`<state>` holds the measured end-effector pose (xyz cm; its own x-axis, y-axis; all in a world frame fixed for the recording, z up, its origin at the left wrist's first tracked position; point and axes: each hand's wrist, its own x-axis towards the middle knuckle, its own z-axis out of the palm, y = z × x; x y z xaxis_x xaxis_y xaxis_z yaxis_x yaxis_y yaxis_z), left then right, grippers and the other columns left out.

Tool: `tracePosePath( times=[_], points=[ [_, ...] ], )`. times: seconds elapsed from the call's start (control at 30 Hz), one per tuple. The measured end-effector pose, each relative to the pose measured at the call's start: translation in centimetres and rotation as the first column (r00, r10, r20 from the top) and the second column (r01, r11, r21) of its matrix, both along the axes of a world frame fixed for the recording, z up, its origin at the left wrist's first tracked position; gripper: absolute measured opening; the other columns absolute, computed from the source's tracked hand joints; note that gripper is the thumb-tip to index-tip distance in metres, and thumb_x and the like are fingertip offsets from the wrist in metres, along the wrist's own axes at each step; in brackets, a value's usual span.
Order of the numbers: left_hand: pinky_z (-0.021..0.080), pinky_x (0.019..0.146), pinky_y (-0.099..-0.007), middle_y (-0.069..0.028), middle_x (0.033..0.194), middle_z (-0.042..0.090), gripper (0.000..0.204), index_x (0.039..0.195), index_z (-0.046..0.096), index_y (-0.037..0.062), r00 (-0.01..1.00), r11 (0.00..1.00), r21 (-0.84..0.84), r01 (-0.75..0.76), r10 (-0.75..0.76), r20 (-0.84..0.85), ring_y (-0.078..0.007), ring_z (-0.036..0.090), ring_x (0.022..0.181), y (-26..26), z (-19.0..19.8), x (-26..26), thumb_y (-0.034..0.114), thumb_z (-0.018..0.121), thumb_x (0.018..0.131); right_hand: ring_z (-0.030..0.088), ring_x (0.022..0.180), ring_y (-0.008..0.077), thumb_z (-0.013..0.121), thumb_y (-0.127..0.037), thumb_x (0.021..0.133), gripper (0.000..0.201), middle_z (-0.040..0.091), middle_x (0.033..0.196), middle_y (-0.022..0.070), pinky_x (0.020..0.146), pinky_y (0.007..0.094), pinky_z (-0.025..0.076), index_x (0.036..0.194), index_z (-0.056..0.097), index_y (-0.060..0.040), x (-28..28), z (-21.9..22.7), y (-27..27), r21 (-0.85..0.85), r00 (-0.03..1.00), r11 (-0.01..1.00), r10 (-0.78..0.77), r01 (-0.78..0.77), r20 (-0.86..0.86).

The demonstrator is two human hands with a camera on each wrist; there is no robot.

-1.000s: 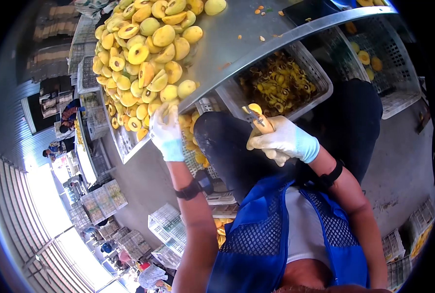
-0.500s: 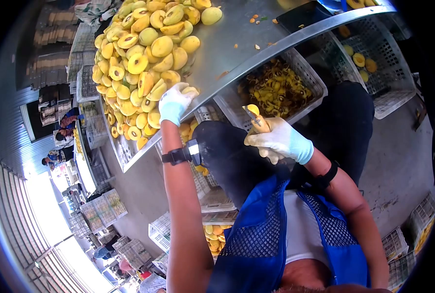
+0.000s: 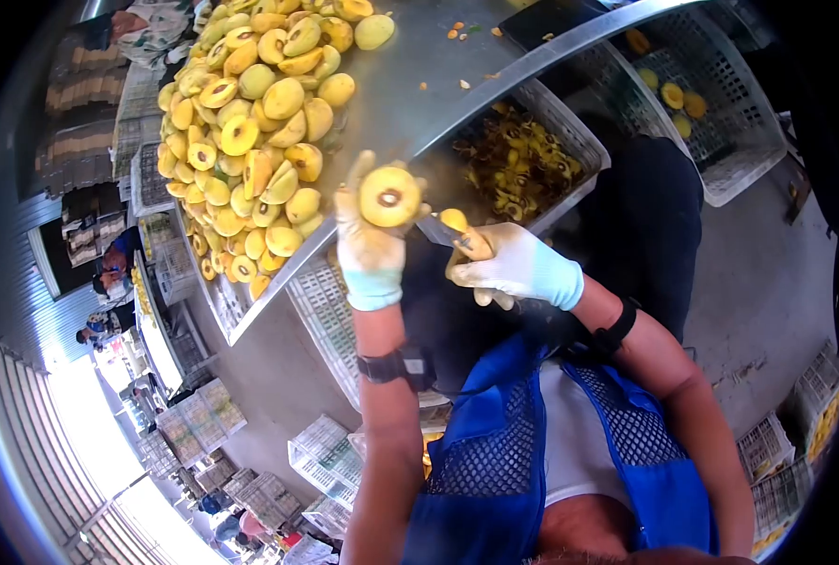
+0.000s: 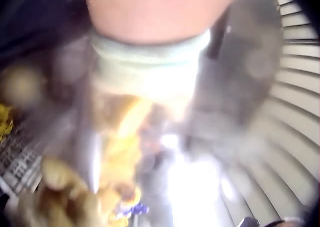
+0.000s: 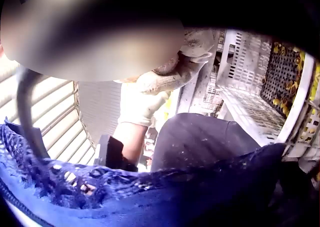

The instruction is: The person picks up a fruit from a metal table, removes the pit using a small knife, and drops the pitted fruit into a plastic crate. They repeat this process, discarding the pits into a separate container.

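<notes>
My gloved left hand [image 3: 371,252] holds a yellow peach half [image 3: 389,196], its cut face and brown centre turned up, just off the table's edge. Close to its right, my gloved right hand [image 3: 516,264] grips a pitting tool by its wooden handle [image 3: 474,247]. A small yellow piece of fruit [image 3: 453,219] sits at the tool's tip, beside the peach half. The left wrist view is blurred, with the pale glove cuff [image 4: 145,72] filling its middle. A large pile of peach halves [image 3: 250,141] lies on the metal table [image 3: 391,94].
Beneath the table edge, a crate [image 3: 584,141] holds brown and yellow fruit scraps. Another crate [image 3: 730,141] at the right has a few peaches in it. My knees lie under my hands. Stacked crates [image 3: 198,414] and other people stand farther left.
My left hand went to the pile's near edge, took a peach half and brought it back right, next to the tool. My right hand has stayed nearly in place, gripping the tool.
</notes>
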<state>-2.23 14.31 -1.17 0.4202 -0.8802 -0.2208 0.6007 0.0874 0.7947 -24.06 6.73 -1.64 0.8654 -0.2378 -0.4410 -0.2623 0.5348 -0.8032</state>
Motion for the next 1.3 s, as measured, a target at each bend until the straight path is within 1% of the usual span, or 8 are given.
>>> tracePosePath(
  times=[0.3,0.57,0.67,0.8,1.03,1.13,1.2,1.3],
  points=[
    [0.054,0.104,-0.0448,-0.0196,0.129,0.064,0.05,0.141,0.052,-0.0021,0.963,0.998,-0.032,-0.052,0.058,0.264,-0.0316,0.066,0.115,-0.9,-0.9,-6.8,0.036,0.054,0.109,0.056,0.041,0.0098,0.071,-0.027,0.096,0.025,0.065,0.067,0.0026,0.038,0.0233,0.042,0.1,0.066,-0.0034,-0.2,-0.2,-0.3,0.041,0.99,0.99,-0.135,0.137,-0.039],
    [0.051,0.103,-0.0347,-0.0171,0.131,0.062,0.054,0.142,0.048,-0.0067,0.674,0.981,0.055,-0.186,0.087,0.734,-0.022,0.063,0.116,-0.8,-1.6,-9.0,0.021,0.068,0.1,0.053,0.038,0.0119,0.068,-0.024,0.095,0.023,0.061,0.063,0.0037,0.036,0.0263,0.044,0.096,0.064,-0.0008,-0.3,-0.5,-0.2,0.088,0.996,0.993,-0.08,0.084,-0.047],
    [0.051,0.1,-0.0353,-0.0164,0.134,0.059,0.048,0.133,0.057,-0.006,0.69,0.986,0.041,-0.16,0.082,0.719,-0.0247,0.06,0.118,-0.6,-1.2,-9.3,0.017,0.071,0.094,0.05,0.036,0.0135,0.067,-0.02,0.093,0.022,0.058,0.06,0.0046,0.034,0.0282,0.043,0.091,0.063,0.0009,-0.5,-2.1,-0.2,0.173,0.997,0.983,-0.075,0.067,0.035],
    [0.052,0.1,-0.0395,-0.0195,0.133,0.059,0.048,0.131,0.056,-0.0057,0.481,0.996,-0.041,-0.085,0.077,0.873,-0.0327,0.06,0.118,0.2,-2.4,-8.3,0.014,0.072,0.091,0.046,0.034,0.0139,0.068,-0.017,0.091,0.02,0.052,0.056,0.0034,0.032,0.0297,0.041,0.085,0.063,0.0018,-1.1,-0.6,-0.7,0.239,0.997,0.971,-0.01,-0.008,0.076],
    [0.054,0.098,-0.0414,-0.0209,0.129,0.063,0.047,0.13,0.058,-0.0053,0.53,0.997,-0.071,-0.041,0.082,0.844,-0.0337,0.062,0.117,1.0,-1.5,-8.5,0.015,0.072,0.09,0.042,0.033,0.0119,0.069,-0.018,0.092,0.02,0.044,0.05,-0.0005,0.031,0.0288,0.036,0.088,0.068,0.0021,-1.7,-0.5,-0.6,0.47,0.983,0.866,0.116,-0.171,0.144],
    [0.063,0.09,-0.0424,-0.0228,0.134,0.06,0.051,0.141,0.048,-0.0054,0.706,0.997,0.04,0.064,-0.074,0.705,-0.0346,0.069,0.112,1.2,-0.4,-7.0,0.016,0.065,0.098,0.042,0.033,0.0119,0.07,-0.019,0.092,0.022,0.044,0.05,-0.0006,0.032,0.0288,0.036,0.089,0.069,0.0025,-1.6,0.4,-1.0,0.37,0.985,0.914,0.142,-0.168,0.098],
    [0.062,0.088,-0.039,-0.0226,0.123,0.068,0.068,0.134,0.057,-0.0078,0.782,0.988,0.07,0.135,-0.15,0.605,-0.0309,0.072,0.105,1.1,1.1,-6.4,0.051,0.066,0.1,0.042,0.033,0.0117,0.069,-0.019,0.093,0.023,0.043,0.05,-0.0008,0.032,0.0285,0.036,0.09,0.069,0.003,-1.5,0.6,-0.7,0.248,0.984,0.952,0.171,-0.178,0.05],
    [0.062,0.082,-0.0373,-0.0224,0.108,0.072,0.063,0.123,0.064,-0.0083,0.848,0.966,0.204,0.158,-0.239,0.474,-0.0287,0.074,0.092,0.5,1.9,-6.0,0.051,0.067,0.1,0.042,0.033,0.0111,0.069,-0.02,0.093,0.024,0.043,0.05,-0.0015,0.032,0.0282,0.037,0.09,0.069,0.0042,-1.4,0.5,-0.4,0.223,0.981,0.955,0.189,-0.194,0.046]
  ],
)
